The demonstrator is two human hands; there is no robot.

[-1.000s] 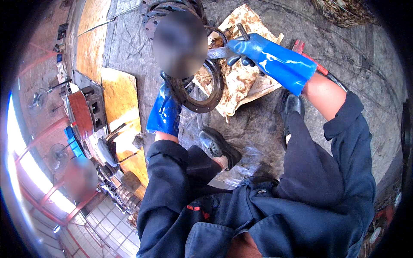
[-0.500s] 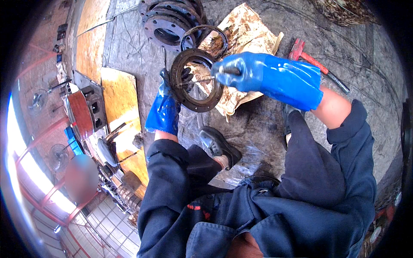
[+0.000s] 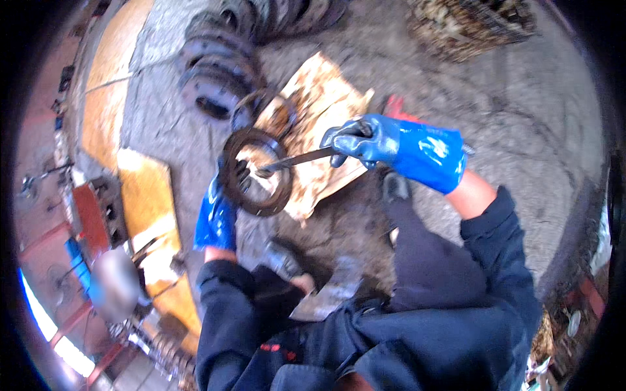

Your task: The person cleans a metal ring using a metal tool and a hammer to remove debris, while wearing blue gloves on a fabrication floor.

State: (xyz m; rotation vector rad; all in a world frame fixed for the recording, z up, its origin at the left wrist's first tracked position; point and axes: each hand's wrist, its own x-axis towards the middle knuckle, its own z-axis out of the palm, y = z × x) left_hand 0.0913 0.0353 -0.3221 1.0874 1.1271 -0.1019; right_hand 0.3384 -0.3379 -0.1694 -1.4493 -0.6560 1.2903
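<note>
In the head view, both hands wear blue gloves and are apart. The left hand (image 3: 218, 207) is clamped on the left side of a dark ring (image 3: 262, 208), its fingers showing through the opening. The right hand (image 3: 365, 141) is closed around a flat scraper (image 3: 305, 158), which points left across the ring's right rim, its end over the opening; whether it touches the metal, I cannot tell. The ring is held up in front of the person, near the lower left edge of a stained sheet (image 3: 329, 81) on the floor (image 3: 521, 117). Just above the ring is a thinner ring (image 3: 240, 116), beside a row of dark flanges (image 3: 210, 77). A red hammer (image 3: 395, 106) lies partly hidden behind the right glove. Farther up is a basket (image 3: 466, 29), blurred; yellow boards (image 3: 145, 195) lie at left.
</note>
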